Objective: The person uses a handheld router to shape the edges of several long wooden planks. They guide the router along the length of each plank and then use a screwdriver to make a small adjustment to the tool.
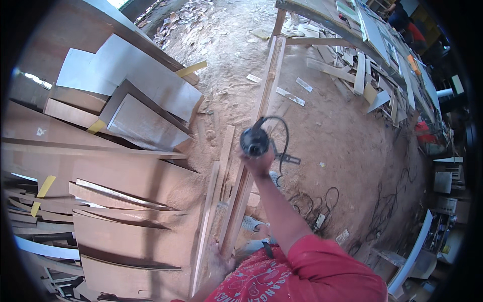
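Note:
My right hand (258,161) grips a dark corded handheld power tool (255,141), apparently a router, on a long wooden beam (270,85). A black cable loops from its top, and a bracket sticks out at its right. The beam runs diagonally away from me and has a groove along it. Low in the picture, my left hand (221,259) is wrapped on the beam's near part. Narrower wooden strips (206,221) lie along its left side.
Curved panels and boards (121,229) are stacked at left. At upper right stand a long table (336,20) and a person (400,22), with offcuts (359,73) below. Cables (329,199) lie on the sawdust-covered floor (342,151). More panels (443,181) lean at far right.

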Action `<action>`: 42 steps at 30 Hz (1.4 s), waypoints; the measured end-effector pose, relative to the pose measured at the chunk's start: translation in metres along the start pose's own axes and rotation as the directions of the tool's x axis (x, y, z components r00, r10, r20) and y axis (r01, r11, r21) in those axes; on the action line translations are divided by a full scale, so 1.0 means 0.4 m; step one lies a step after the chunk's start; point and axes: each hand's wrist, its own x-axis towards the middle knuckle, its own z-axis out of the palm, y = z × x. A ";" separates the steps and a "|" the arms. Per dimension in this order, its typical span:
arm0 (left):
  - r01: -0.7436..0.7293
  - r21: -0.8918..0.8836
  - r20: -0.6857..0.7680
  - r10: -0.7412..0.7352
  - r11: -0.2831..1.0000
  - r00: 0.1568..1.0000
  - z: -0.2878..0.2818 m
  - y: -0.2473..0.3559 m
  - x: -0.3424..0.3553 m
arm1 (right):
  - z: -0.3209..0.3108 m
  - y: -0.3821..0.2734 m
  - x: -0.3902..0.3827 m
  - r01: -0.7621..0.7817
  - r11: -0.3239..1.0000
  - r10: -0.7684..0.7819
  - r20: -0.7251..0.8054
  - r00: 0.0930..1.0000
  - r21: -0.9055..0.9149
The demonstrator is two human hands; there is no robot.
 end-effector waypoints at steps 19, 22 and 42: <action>0.037 0.091 -0.142 -0.024 0.995 0.990 -0.010 0.079 0.055 | 0.146 0.239 0.778 0.020 0.986 -0.035 -0.091 0.995 -0.165; 0.043 0.095 -0.148 -0.029 0.995 0.989 -0.012 0.083 0.065 | 0.142 0.274 0.816 0.039 0.993 -0.045 -0.053 0.998 -0.112; 0.068 0.139 -0.191 -0.041 0.988 0.981 0.007 0.089 0.068 | 0.187 0.309 1.028 0.031 0.978 -0.061 -0.140 0.988 -0.207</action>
